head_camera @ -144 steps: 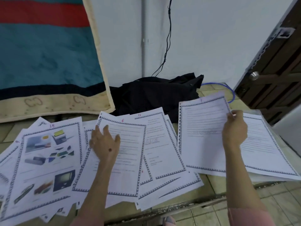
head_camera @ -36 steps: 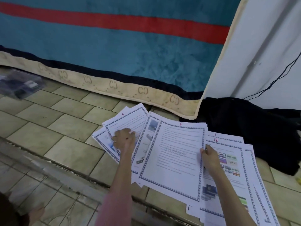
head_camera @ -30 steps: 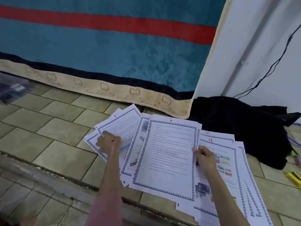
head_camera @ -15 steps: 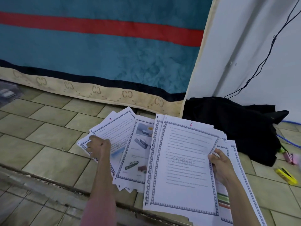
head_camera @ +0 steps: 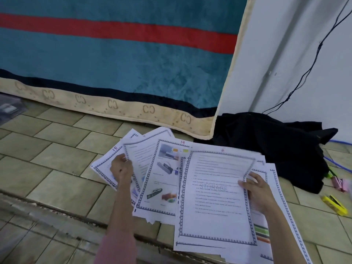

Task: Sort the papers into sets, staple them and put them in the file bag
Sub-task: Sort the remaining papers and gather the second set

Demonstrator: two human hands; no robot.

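Several printed papers with blue borders lie fanned on the tiled floor. My left hand [head_camera: 122,169] pinches the left edge of a text sheet [head_camera: 142,159] and lifts it off the sheet numbered 15 [head_camera: 103,166]. Beside it lies the picture page numbered 14 [head_camera: 162,180]. My right hand [head_camera: 256,190] grips the curled right edge of the "STORAGE" sheet [head_camera: 213,199], which sits on top of more papers [head_camera: 274,197]. A yellow stapler [head_camera: 333,204] lies on the floor at the right. A clear file bag [head_camera: 9,109] shows at the far left edge.
A teal blanket [head_camera: 114,60] with a red stripe and beige border hangs behind the papers. A black cloth bundle [head_camera: 270,147] lies by the white wall [head_camera: 297,54], with a black cable and blue cable nearby. Pink and green items [head_camera: 339,182] lie at the right. A floor step edge [head_camera: 57,212] runs below.
My left hand has lifted a text sheet at the left of the fan, uncovering page 14 more. My right hand has slid the STORAGE sheet rightward and curled its edge.
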